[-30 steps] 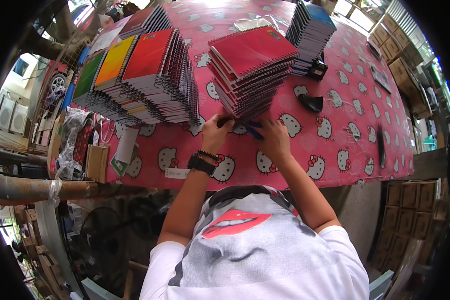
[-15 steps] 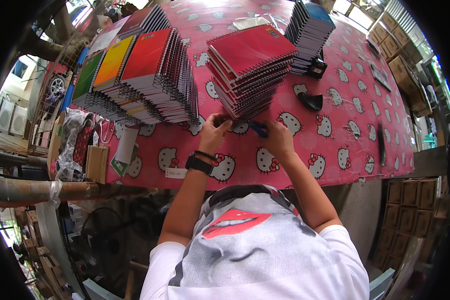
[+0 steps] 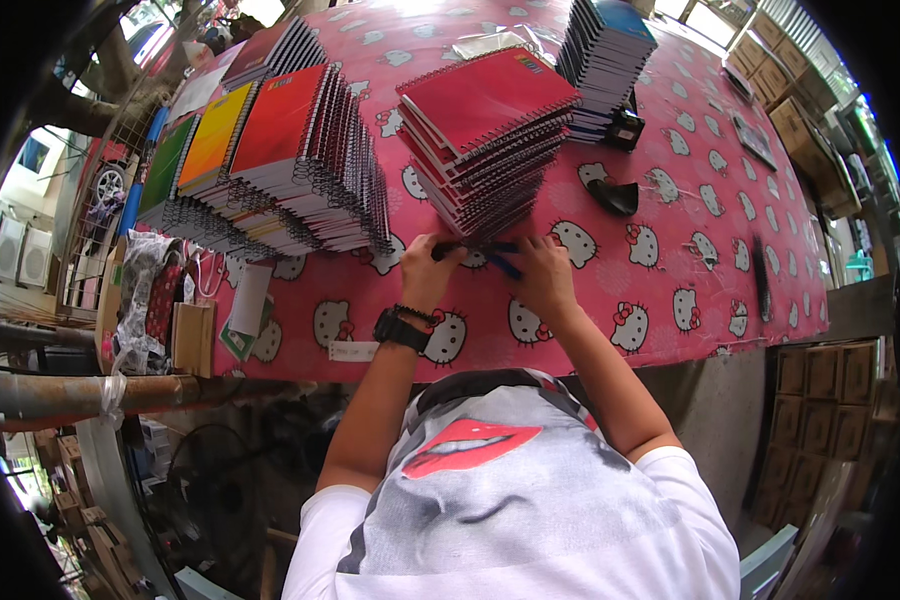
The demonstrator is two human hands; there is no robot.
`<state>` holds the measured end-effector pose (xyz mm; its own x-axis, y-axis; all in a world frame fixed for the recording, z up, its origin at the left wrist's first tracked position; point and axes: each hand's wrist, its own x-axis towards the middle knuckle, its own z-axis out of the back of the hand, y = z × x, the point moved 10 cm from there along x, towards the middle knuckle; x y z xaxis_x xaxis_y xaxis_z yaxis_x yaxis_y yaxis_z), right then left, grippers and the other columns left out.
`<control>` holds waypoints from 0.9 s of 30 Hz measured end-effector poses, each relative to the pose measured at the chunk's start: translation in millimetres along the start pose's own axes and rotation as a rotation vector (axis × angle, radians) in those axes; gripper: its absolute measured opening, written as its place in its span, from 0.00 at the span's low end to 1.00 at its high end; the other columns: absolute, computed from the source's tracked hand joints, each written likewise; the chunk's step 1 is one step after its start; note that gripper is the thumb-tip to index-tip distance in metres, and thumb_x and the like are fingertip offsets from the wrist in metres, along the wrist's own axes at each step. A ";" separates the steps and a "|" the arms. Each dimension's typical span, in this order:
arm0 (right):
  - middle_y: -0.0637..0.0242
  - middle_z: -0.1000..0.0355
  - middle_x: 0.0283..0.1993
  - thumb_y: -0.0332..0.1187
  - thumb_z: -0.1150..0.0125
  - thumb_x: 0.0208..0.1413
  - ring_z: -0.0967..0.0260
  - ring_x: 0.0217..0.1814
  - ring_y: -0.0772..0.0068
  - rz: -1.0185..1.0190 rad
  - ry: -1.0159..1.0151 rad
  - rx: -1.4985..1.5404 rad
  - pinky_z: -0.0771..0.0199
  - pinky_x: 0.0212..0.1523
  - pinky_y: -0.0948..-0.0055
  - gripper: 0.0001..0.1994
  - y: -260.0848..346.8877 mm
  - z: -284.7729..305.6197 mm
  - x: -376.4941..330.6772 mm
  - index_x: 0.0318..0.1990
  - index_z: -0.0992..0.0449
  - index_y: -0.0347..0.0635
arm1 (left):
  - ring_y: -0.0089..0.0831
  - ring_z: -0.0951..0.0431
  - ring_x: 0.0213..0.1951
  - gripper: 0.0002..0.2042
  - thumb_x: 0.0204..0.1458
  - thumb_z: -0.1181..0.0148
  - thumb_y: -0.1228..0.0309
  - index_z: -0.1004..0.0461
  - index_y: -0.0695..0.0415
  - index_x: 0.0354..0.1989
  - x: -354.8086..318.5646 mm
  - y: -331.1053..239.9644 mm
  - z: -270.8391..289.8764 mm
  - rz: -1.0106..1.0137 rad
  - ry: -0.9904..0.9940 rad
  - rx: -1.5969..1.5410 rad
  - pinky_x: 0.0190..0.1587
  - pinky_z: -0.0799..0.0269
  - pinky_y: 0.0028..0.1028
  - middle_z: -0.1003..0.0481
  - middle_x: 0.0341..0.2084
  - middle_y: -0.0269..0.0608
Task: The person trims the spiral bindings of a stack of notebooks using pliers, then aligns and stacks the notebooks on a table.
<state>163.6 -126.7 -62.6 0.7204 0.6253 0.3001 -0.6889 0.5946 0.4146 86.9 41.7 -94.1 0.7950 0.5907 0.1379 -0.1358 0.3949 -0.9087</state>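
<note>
My left hand (image 3: 428, 270) and my right hand (image 3: 542, 272) rest on the pink patterned tablecloth (image 3: 670, 250), just in front of a tall stack of red spiral notebooks (image 3: 485, 130). Together they hold a thin dark pen-like object (image 3: 480, 250) with a blue end, pinched between the fingers of both. A black watch and bead bracelet sit on my left wrist. The fingertips nearly touch the foot of the red stack.
Leaning rows of spiral notebooks with red, orange and green covers (image 3: 260, 170) fill the left. A dark blue notebook stack (image 3: 605, 60) stands behind, with small black objects (image 3: 615, 195) beside it. Cardboard boxes (image 3: 820, 380) stand at right, a metal pipe (image 3: 60, 390) at left.
Both hands have stayed at the foot of the red stack, shifting slightly toward each other while working the thin dark object between their fingers.
</note>
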 end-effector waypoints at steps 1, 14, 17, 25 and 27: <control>0.58 0.30 0.34 0.33 0.36 0.36 0.32 0.37 0.51 -0.013 0.027 0.024 0.33 0.37 0.58 0.18 1.5 -4.1 1.1 0.38 0.28 0.42 | 0.33 0.24 0.31 0.12 0.40 0.34 0.71 0.23 0.63 0.33 0.2 2.5 0.0 0.014 0.004 -0.006 0.38 0.29 0.28 0.25 0.28 0.44; 0.57 0.29 0.33 0.34 0.37 0.36 0.32 0.36 0.48 0.102 -0.077 -0.061 0.32 0.38 0.56 0.17 3.3 0.5 -0.4 0.38 0.26 0.44 | 0.19 0.27 0.27 0.12 0.49 0.40 0.70 0.24 0.63 0.39 -2.2 22.0 -12.7 0.281 0.182 -0.217 0.32 0.31 0.21 0.23 0.26 0.34; 0.58 0.29 0.34 0.34 0.36 0.36 0.31 0.37 0.49 0.035 -0.004 -0.021 0.32 0.39 0.56 0.17 2.4 -6.6 3.1 0.39 0.26 0.44 | 0.22 0.24 0.32 0.12 0.49 0.40 0.71 0.25 0.64 0.40 -2.9 23.4 -15.1 0.318 0.203 -0.199 0.37 0.29 0.23 0.22 0.29 0.37; 0.59 0.30 0.32 0.35 0.37 0.38 0.31 0.36 0.54 -0.042 0.023 -0.001 0.33 0.37 0.58 0.14 -15.1 -1.7 -3.7 0.35 0.28 0.42 | 0.14 0.32 0.20 0.13 0.47 0.37 0.68 0.25 0.62 0.39 -1.4 40.8 -19.0 0.259 0.169 -0.193 0.23 0.36 0.18 0.26 0.22 0.30; 0.59 0.30 0.33 0.35 0.37 0.38 0.31 0.36 0.54 0.042 -0.036 -0.069 0.33 0.37 0.58 0.14 -13.1 0.0 -2.3 0.35 0.28 0.41 | 0.16 0.30 0.23 0.13 0.46 0.35 0.68 0.24 0.63 0.38 0.7 36.5 -23.6 0.245 0.171 -0.103 0.26 0.34 0.19 0.24 0.23 0.31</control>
<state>171.0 -135.9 -68.7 0.6921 0.6329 0.3471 -0.7218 0.6022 0.3410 96.4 39.9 -136.5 0.8352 0.5290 -0.1505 -0.2819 0.1767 -0.9430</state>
